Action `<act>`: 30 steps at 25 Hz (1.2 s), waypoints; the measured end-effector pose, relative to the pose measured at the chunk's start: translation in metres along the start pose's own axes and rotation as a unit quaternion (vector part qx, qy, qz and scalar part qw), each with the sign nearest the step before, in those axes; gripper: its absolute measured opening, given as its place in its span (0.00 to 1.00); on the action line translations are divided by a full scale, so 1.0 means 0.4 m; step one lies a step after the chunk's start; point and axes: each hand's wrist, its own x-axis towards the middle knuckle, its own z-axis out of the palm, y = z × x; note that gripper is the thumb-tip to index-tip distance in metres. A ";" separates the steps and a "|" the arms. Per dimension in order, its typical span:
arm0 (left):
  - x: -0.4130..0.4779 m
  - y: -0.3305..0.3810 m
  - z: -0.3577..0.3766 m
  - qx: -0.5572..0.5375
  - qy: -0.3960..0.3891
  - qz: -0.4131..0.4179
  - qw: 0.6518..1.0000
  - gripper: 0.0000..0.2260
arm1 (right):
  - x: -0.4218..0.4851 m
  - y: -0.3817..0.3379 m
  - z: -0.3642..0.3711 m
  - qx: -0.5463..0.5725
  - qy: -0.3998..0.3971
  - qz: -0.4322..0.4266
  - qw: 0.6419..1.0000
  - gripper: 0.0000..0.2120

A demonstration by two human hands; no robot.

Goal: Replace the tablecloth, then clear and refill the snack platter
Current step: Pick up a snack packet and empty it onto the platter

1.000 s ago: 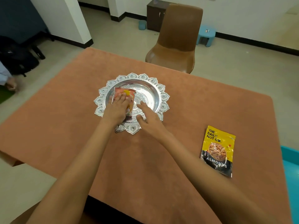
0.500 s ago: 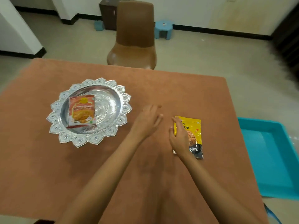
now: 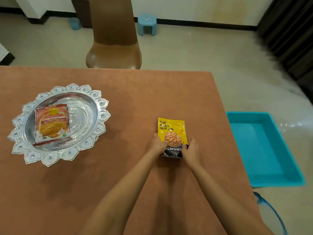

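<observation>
A yellow and black almonds packet (image 3: 171,130) lies on the brown tablecloth (image 3: 138,99) right of centre. My left hand (image 3: 158,144) grips its lower left edge and my right hand (image 3: 191,149) grips its lower right corner. At the left stands the ornate silver platter (image 3: 100,103) with scalloped rim. An orange-red snack packet (image 3: 51,123) lies flat inside it, away from both hands.
A brown chair (image 3: 113,39) stands at the table's far edge. A turquoise plastic tub (image 3: 264,150) sits on the floor just past the table's right edge. A small blue stool (image 3: 147,24) is by the far wall, dark curtains at the far right.
Both hands left the platter, where the orange-red packet stays, and moved right to the almonds packet. My left hand, open half a second ago, now holds it together with the right.
</observation>
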 end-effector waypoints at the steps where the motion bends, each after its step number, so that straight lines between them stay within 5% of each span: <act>1: -0.009 0.006 -0.025 -0.021 0.014 0.014 1.000 0.20 | -0.008 -0.029 -0.001 0.056 0.006 0.001 0.998 0.24; 4: -0.072 0.063 -0.164 -0.078 0.131 0.127 0.980 0.18 | -0.051 -0.173 -0.004 0.208 0.055 -0.076 0.974 0.22; 7: -0.152 0.088 -0.387 -0.137 0.304 0.192 0.923 0.17 | -0.090 -0.379 0.026 0.343 -0.005 -0.149 0.927 0.22; 12: -0.216 -0.116 -0.710 -0.092 0.532 0.110 0.835 0.15 | -0.204 -0.644 0.166 0.256 -0.113 -0.227 0.933 0.18; 16: -0.193 -0.295 -0.782 0.162 0.439 0.050 0.882 0.17 | -0.270 -0.694 0.259 0.095 -0.191 -0.269 0.939 0.18; 19: -0.185 -0.335 -0.795 0.256 0.333 0.011 0.907 0.26 | -0.291 -0.698 0.301 -0.063 -0.104 -0.420 0.899 0.23; 23: -0.178 -0.336 -0.815 0.384 0.296 -0.016 0.874 0.28 | -0.284 -0.697 0.335 -0.268 -0.169 -0.501 0.806 0.30; 30: -0.166 -0.320 -0.828 0.490 0.258 -0.096 0.827 0.26 | -0.252 -0.701 0.350 -0.355 -0.132 -0.462 0.802 0.33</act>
